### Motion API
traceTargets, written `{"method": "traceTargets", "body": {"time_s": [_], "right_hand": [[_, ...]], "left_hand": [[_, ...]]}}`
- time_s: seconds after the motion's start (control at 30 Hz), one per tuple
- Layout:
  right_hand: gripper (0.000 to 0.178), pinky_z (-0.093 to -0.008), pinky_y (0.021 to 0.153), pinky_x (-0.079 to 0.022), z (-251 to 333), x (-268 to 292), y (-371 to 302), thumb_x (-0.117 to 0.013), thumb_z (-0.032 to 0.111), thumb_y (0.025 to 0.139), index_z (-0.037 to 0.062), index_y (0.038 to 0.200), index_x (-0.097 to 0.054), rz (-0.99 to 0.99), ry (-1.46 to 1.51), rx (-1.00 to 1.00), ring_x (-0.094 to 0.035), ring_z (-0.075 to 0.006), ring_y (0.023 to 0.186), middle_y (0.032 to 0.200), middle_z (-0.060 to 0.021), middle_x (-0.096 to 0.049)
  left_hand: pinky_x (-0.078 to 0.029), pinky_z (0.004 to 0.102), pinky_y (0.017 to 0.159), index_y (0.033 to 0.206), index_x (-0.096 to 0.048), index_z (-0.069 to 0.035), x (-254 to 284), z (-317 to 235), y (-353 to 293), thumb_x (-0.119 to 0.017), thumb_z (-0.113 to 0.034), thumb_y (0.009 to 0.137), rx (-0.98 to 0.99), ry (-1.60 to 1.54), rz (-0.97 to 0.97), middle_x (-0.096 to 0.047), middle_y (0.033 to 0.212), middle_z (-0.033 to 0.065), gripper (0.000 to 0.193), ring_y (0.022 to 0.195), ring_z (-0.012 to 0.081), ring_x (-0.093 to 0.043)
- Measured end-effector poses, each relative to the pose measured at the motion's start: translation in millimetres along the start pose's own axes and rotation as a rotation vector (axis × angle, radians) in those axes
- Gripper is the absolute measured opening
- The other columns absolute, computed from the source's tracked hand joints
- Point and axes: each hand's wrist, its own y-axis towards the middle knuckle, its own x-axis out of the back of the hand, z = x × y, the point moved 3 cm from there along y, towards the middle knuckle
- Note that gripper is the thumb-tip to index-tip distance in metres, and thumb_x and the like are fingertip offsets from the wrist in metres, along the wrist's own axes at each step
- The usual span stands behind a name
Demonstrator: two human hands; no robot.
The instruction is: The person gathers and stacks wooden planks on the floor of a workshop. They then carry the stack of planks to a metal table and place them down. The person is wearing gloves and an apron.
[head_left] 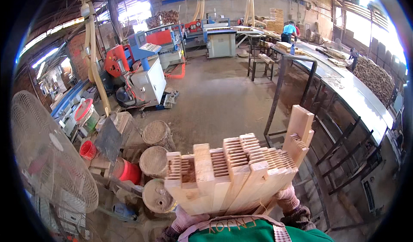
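A bundle of pale finger-jointed wood boards (232, 190) stands on end against my green apron (258, 230), its comb-cut ends facing up at uneven heights. One board (300, 124) at the right rises well above the others. Under the lower left of the bundle is my left hand (189, 219), in a pinkish glove, closed against the wood. My right hand (287, 199), gloved alike, grips the lower right side. The boards hide part of the fingers of both hands.
Lidded buckets (155, 161) and a large fan (51, 151) stand at the left. A blue-and-white machine (148, 81) is beyond them. Along the right runs a long table (344, 85), with a black metal frame (277, 96) before it. A co-worker (289, 32) stands at the far end.
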Motion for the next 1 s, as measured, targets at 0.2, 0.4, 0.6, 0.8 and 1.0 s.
{"method": "traceTargets", "body": {"time_s": [0.2, 0.4, 0.6, 0.8, 1.0], "right_hand": [[0.115, -0.0418, 0.104, -0.050, -41, 29, 157, -0.096, 0.053, 0.058, -0.0016, 0.146, -0.045, -0.074, -0.013, 0.015, -0.060, -0.0258, 0.123, 0.136, -0.0121, -0.062], [0.114, -0.0421, 0.105, -0.049, -79, 75, 349, -0.094, 0.054, 0.060, -0.0017, 0.147, -0.045, -0.032, -0.001, 0.009, -0.059, -0.0261, 0.124, 0.137, -0.0124, -0.061], [0.113, -0.0423, 0.106, -0.048, -84, 94, 538, -0.093, 0.055, 0.062, -0.0017, 0.147, -0.044, 0.094, 0.006, -0.018, -0.058, -0.0263, 0.125, 0.138, -0.0127, -0.060], [0.113, -0.0426, 0.106, -0.047, -113, 102, 687, -0.092, 0.057, 0.063, -0.0017, 0.147, -0.044, 0.171, -0.070, -0.046, -0.057, -0.0265, 0.126, 0.139, -0.0129, -0.059], [0.112, -0.0429, 0.107, -0.047, -162, 87, 816, -0.090, 0.058, 0.065, -0.0017, 0.148, -0.044, 0.209, -0.173, -0.053, -0.056, -0.0267, 0.127, 0.140, -0.0132, -0.058]], "left_hand": [[-0.051, 0.0355, 0.102, 0.130, -0.062, -0.005, 19, 23, 193, -0.094, -0.023, 0.068, 0.025, -0.265, 0.173, -0.070, 0.124, 0.0080, 0.072, 0.115, 0.0191, -0.065], [-0.051, 0.0352, 0.101, 0.131, -0.063, -0.005, 21, 40, 364, -0.096, -0.023, 0.066, -0.001, -0.274, 0.090, -0.071, 0.124, 0.0081, 0.075, 0.113, 0.0186, -0.067], [-0.050, 0.0358, 0.104, 0.135, -0.061, -0.005, 47, 19, 502, -0.097, -0.024, 0.067, -0.008, -0.043, 0.003, -0.070, 0.128, 0.0076, 0.079, 0.117, 0.0185, -0.065], [-0.046, 0.0342, 0.106, 0.134, -0.055, -0.002, 46, 21, 631, -0.097, -0.023, 0.069, 0.006, -0.411, -0.048, -0.065, 0.127, 0.0063, 0.081, 0.118, 0.0158, -0.059], [-0.048, 0.0323, 0.101, 0.129, -0.058, -0.003, 73, 74, 753, -0.098, -0.021, 0.068, -0.051, -0.592, -0.049, -0.067, 0.121, 0.0039, 0.076, 0.115, 0.0133, -0.058]]}}
